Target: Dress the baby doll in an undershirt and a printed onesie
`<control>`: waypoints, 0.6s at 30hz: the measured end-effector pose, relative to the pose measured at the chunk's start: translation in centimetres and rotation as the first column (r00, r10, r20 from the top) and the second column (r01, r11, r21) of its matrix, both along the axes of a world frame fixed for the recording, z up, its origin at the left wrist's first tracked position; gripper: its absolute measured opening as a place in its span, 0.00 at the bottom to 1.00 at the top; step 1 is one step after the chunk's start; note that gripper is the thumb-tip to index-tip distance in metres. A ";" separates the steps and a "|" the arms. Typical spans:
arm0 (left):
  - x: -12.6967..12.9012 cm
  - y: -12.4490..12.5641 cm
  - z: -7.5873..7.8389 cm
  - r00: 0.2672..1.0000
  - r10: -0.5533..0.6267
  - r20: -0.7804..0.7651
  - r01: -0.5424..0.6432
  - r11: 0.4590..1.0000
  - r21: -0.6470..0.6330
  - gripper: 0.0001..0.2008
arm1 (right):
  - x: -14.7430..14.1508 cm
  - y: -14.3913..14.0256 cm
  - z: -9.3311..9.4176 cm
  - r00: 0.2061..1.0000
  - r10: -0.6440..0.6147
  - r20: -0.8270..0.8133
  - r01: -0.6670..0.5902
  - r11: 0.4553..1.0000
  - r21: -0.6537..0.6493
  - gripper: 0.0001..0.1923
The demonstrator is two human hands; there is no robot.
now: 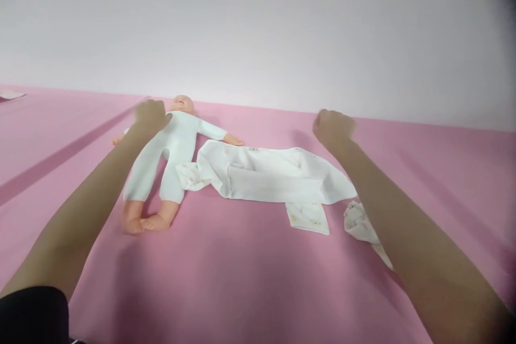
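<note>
Both arms extend forward over a pink sheet [258, 279] that covers the whole work surface; a white wall stands behind it.

**Left hand** [151, 115]: positioned at 10 o'clock from frame centre, over the shoulder of the baby doll [169, 156]. The fingers are curled inward, but motion blur prevents confirming whether they are clamped on the doll or only resting above it. The left forearm crosses in front of the doll's near arm and hides part of it.

**Right hand** [334, 126]: positioned at 2 o'clock from frame centre, clenched in a loose fist. It appears to hold nothing. It lies just beyond the far edge of the white garment [274, 174].

**Baby doll**: lies on its back, head toward 12 o'clock, bare feet toward 6 o'clock, dressed in a white one-piece suit. One arm reaches toward 3 o'clock and touches the white garment.

**White garment**: spread flat at frame centre, just beside the doll at its 3 o'clock.

**Surrounding items**: a small printed cloth [308, 217] lies at 5 o'clock from the garment, touching its lower edge. A crumpled cloth [358, 223] lies farther toward 4 o'clock, partly covered by the right forearm.
</note>
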State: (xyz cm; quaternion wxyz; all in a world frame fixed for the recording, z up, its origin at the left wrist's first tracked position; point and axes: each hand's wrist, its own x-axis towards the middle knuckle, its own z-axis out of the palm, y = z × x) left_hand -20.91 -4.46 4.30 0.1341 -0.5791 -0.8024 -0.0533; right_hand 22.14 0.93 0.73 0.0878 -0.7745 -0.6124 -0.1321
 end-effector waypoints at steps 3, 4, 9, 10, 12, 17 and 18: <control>-2.8 -2.0 -1.2 0.986 0.077 0.150 -0.070 0.996 -0.049 0.24 | -9.2 -2.9 1.9 0.871 0.396 -0.290 -0.370 0.918 0.143 0.13; -3.3 -2.4 -1.9 0.976 0.071 0.204 -0.065 0.997 -0.037 0.26 | -12.5 -4.0 1.8 0.768 0.509 -0.390 -0.495 0.857 0.144 0.12; -4.3 -2.9 -4.0 0.933 0.010 0.359 -0.034 0.998 0.060 0.29 | -25.2 -7.4 -0.7 0.493 0.639 -0.591 -0.765 0.642 0.057 0.24; -4.4 -2.9 -4.1 0.926 0.003 0.377 -0.021 0.999 0.042 0.31 | -26.6 -7.3 -1.2 0.485 0.599 -0.637 -0.751 0.659 0.048 0.24; -4.6 -3.0 -4.2 0.901 -0.003 0.434 0.007 1.000 -0.008 0.35 | -28.5 -6.5 -2.2 0.459 0.475 -0.751 -0.688 0.725 0.038 0.24; -5.3 -3.3 -4.1 0.779 0.033 0.626 0.026 0.996 -0.085 0.43 | -30.8 -4.1 -4.4 0.272 0.253 -0.929 -0.650 0.760 0.016 0.36; -5.5 -3.4 -4.2 0.768 0.026 0.640 0.041 0.995 -0.089 0.43 | -31.0 -3.9 -4.8 0.211 0.262 -0.942 -0.653 0.755 0.064 0.40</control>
